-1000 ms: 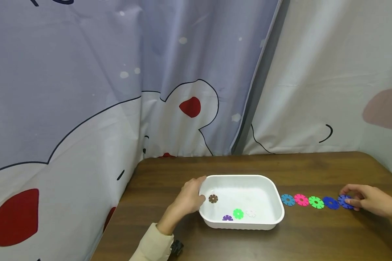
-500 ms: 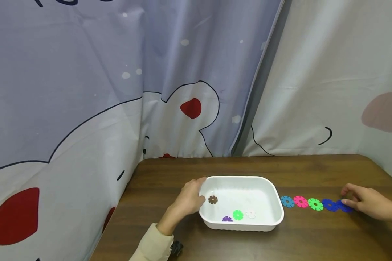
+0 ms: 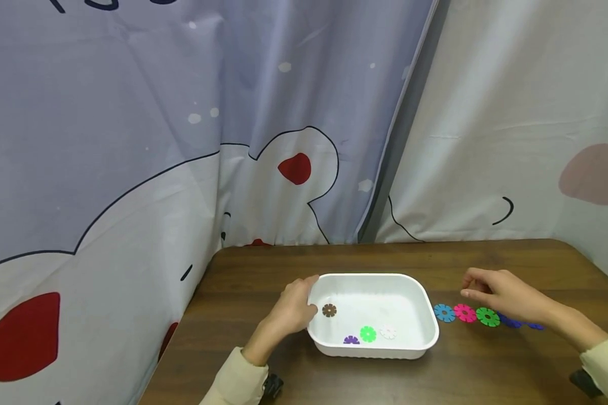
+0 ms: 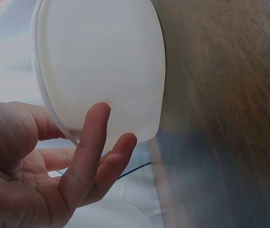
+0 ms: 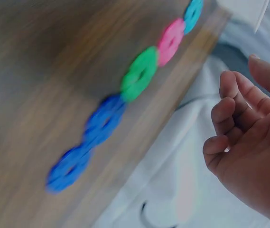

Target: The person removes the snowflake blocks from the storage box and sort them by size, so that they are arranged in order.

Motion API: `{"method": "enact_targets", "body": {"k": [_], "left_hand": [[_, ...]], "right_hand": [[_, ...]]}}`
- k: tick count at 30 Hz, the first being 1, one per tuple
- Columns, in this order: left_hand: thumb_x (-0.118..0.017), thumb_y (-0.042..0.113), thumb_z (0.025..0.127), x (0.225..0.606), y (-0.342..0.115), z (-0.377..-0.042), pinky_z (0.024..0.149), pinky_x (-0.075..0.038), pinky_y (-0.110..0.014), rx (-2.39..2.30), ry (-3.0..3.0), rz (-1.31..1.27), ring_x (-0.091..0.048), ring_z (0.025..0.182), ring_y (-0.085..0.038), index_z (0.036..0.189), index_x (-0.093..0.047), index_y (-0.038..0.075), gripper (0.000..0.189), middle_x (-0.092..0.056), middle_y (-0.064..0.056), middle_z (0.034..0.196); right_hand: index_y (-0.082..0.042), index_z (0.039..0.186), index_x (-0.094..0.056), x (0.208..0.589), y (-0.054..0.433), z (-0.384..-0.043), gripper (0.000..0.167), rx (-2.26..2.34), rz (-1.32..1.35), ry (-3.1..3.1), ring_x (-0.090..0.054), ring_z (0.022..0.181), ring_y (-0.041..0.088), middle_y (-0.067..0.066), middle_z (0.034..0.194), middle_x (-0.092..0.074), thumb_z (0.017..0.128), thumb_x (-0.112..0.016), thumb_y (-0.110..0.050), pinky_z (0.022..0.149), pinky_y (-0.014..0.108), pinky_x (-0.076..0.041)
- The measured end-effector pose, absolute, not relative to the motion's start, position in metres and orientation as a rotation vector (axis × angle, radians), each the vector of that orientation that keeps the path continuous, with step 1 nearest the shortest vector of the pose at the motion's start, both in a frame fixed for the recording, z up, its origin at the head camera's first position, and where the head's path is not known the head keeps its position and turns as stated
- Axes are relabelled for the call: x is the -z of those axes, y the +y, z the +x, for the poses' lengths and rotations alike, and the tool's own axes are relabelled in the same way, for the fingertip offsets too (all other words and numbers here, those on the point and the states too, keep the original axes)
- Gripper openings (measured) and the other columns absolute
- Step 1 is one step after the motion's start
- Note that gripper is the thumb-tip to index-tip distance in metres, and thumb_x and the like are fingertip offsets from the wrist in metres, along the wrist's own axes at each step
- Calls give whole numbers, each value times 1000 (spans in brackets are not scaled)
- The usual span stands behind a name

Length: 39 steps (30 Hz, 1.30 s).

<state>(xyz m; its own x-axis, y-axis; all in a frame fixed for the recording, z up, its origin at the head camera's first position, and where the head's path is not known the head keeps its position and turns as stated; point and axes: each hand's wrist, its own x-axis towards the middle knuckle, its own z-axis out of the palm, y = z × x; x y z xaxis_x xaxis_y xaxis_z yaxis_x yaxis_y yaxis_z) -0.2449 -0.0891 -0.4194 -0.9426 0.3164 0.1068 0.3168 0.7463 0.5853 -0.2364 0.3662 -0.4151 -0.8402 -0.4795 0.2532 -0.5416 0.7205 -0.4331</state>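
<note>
My left hand (image 3: 291, 306) grips the left end of a white plastic tub (image 3: 375, 352), with fingertips at its outer wall (image 4: 101, 52) in the left wrist view. Inside the tub lie notched plastic discs: brown (image 3: 329, 310), green (image 3: 367, 334), white (image 3: 388, 333) and purple (image 3: 351, 340). Over the row of discs right of the tub, my right hand (image 3: 501, 292) hovers with loosely curled fingers and holds nothing. That row runs light blue (image 3: 444, 313), pink (image 3: 465, 313), green (image 3: 488, 317), then two dark blue discs (image 5: 105, 120), partly hidden by the hand in the head view.
The brown wooden table (image 3: 375, 385) carries the tub and the disc row. Printed curtains (image 3: 284, 214) hang right behind its far edge and along its left side.
My right hand has let go of the last blue disc and moved left over the row toward the tub. That disc now lies at the row's right end. My left hand stays put.
</note>
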Motion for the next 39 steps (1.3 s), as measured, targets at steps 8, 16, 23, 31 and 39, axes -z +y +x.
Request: {"method": "enact_targets", "body": {"k": [8, 16, 23, 31, 39], "left_hand": [[-69, -9, 84, 421, -91, -245, 97, -58, -51, 974, -2943, -524, -64, 114, -37, 146, -56, -9, 64, -66, -31, 128], [-69, -10, 83, 418, -94, -244, 95, -59, -51, 977, -2930, -506, -65, 112, -37, 146, -56, -10, 64, -66, -31, 127], [-70, -10, 83, 417, -92, -244, 94, -59, -50, 977, -2938, -520, -64, 113, -36, 146, -56, -9, 64, -66, -30, 128], [-69, -8, 86, 420, -89, -245, 92, -60, -48, 984, -2950, -511, -64, 114, -35, 148, -56, -6, 63, -66, -29, 130], [-70, -8, 83, 422, -90, -246, 93, -59, -50, 956, -2936, -515, -64, 111, -36, 146, -57, -7, 65, -67, -29, 127]], "right_hand": [[-20, 104, -69, 401, 310, -244, 5, -834, 1031, -2787, -51, 63, -4, -17, 73, -60, 101, -72, -22, 56, 22, -47], [-19, 108, -70, 389, 270, -246, 14, -690, 1095, -2778, -47, 69, -2, -19, 77, -53, 98, -76, -27, 64, 22, -45], [-23, 107, -72, 398, 243, -244, 21, -492, 1182, -2749, -48, 77, 0, -26, 76, -50, 91, -83, -30, 77, 29, -39], [-23, 101, -74, 414, 221, -241, 25, -390, 1293, -2747, -48, 86, 1, -24, 72, -48, 83, -89, -30, 80, 31, -36], [-26, 93, -74, 430, 208, -240, 25, -259, 1331, -2796, -41, 80, 1, -20, 74, -49, 76, -91, -34, 76, 30, -30]]}}
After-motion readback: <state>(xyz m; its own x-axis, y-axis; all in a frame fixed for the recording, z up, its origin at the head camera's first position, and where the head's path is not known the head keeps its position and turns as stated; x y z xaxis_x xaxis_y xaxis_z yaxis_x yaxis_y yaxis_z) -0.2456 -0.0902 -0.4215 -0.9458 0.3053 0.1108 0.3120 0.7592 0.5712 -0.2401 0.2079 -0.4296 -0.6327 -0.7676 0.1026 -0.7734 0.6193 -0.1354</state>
